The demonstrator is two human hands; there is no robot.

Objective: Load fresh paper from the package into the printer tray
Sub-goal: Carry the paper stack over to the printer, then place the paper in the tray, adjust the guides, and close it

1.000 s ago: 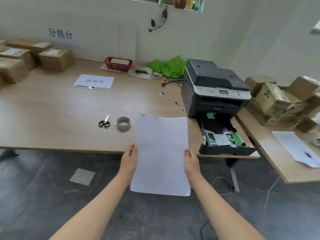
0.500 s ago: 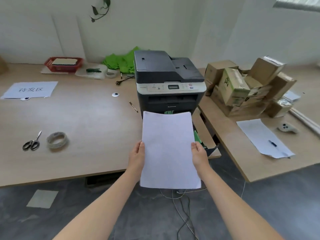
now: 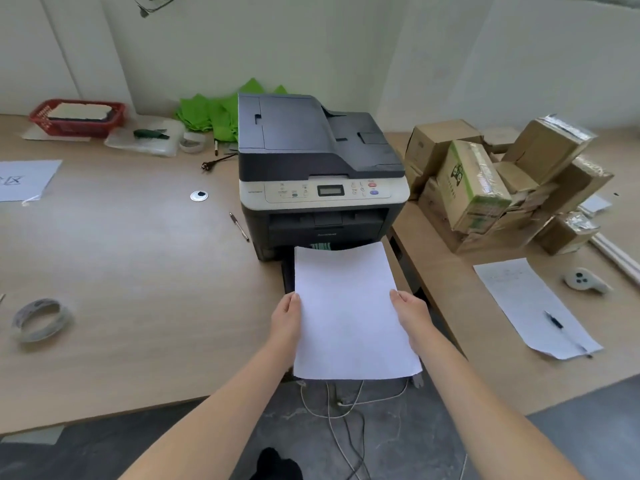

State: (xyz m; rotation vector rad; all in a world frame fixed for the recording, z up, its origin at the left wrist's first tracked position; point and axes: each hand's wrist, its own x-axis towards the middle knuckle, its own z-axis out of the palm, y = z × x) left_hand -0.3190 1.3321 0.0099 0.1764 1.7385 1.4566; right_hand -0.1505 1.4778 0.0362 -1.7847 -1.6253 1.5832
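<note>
A person's two bare hands hold a paper stack (image 3: 349,313) at the centre of the view, over the pulled-out tray (image 3: 287,275) of a printer (image 3: 311,161) at 12 o'clock. The paper is plain white, unmarked, flat, with squared edges; its far edge almost meets the printer's front. The left hand (image 3: 285,322) is clamped on the left long edge, the right hand (image 3: 412,315) on the right long edge, thumbs on top. Only a dark strip of tray shows beside the paper. On the table (image 3: 138,271), a tape roll (image 3: 40,318) lies at 9 o'clock and a pen (image 3: 239,226) at 11 o'clock. Cardboard boxes (image 3: 502,181) are stacked at 2 o'clock.
</note>
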